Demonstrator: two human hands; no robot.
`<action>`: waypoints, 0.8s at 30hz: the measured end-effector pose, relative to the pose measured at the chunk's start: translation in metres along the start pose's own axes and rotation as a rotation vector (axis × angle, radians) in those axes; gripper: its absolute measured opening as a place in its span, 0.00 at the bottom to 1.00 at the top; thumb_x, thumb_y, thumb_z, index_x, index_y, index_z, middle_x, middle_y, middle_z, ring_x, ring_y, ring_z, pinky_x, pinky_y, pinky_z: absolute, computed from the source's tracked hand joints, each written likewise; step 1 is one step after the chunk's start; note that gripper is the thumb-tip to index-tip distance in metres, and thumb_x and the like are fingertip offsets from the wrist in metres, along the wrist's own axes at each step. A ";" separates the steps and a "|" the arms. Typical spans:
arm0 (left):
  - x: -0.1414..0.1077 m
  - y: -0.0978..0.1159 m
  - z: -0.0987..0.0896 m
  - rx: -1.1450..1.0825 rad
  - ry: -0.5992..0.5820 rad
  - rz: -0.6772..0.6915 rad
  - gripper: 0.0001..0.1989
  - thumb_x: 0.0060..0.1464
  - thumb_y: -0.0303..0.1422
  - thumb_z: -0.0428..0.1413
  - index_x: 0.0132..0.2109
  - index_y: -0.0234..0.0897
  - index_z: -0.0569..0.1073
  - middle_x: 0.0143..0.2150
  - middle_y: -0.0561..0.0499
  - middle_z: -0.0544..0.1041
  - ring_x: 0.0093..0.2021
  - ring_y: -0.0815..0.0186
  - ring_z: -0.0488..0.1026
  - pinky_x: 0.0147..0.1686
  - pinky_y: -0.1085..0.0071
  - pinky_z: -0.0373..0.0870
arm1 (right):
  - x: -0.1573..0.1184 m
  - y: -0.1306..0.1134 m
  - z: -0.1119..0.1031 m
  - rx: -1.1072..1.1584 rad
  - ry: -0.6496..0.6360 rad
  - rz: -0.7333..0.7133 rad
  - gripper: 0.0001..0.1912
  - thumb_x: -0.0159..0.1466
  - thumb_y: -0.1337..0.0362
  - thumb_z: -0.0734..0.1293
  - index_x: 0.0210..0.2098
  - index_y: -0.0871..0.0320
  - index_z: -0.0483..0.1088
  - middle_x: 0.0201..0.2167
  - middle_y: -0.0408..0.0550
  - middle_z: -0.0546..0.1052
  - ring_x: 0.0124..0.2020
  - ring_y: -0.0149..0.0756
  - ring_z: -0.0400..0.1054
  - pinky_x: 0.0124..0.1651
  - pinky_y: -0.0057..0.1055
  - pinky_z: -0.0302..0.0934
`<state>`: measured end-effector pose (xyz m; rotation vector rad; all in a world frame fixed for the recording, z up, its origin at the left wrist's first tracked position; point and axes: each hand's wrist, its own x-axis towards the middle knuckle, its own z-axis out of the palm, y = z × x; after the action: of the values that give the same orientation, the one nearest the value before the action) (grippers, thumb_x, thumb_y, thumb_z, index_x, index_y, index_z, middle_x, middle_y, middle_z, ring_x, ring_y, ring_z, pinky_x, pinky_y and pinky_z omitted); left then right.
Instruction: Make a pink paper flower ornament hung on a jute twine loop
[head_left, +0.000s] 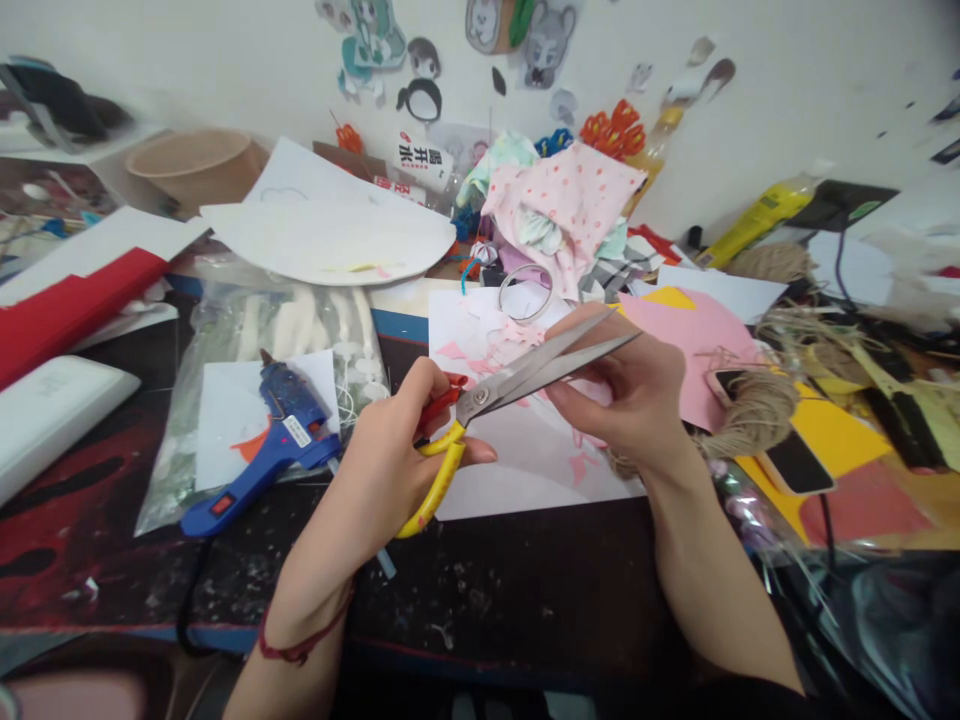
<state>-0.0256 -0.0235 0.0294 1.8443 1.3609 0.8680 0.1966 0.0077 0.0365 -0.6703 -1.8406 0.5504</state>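
My left hand [397,450] is closed around the red and yellow handles of a pair of scissors [480,398], whose blades are parted and point right. Beyond the blades, my right hand [626,385] has its fingers bent together behind the blade tips; what they hold, if anything, is hidden. Below both hands lies a white sheet [517,475] with pink paper scraps [480,345] scattered on it. A silvery ring [504,300] stands at the sheet's far side.
To the left, a blue glue gun [259,465] rests on a plastic bag [169,455]. Behind it are a white board [330,240] and a bowl [191,165]. On the right lie twine [757,420], a phone [799,462] and yellow paper [847,425]. Pink dotted cloth [562,205] is heaped behind.
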 end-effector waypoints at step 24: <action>0.001 0.006 0.012 -0.476 0.246 -0.027 0.19 0.53 0.40 0.66 0.35 0.40 0.62 0.34 0.54 0.79 0.26 0.73 0.68 0.25 0.75 0.64 | 0.001 -0.003 0.007 0.078 -0.040 0.212 0.03 0.60 0.69 0.73 0.31 0.58 0.74 0.27 0.42 0.73 0.26 0.25 0.59 0.23 0.27 0.48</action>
<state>-0.0121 -0.0258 0.0279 1.3842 1.1858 1.3090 0.1896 0.0063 0.0370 -0.8119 -1.7861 0.7748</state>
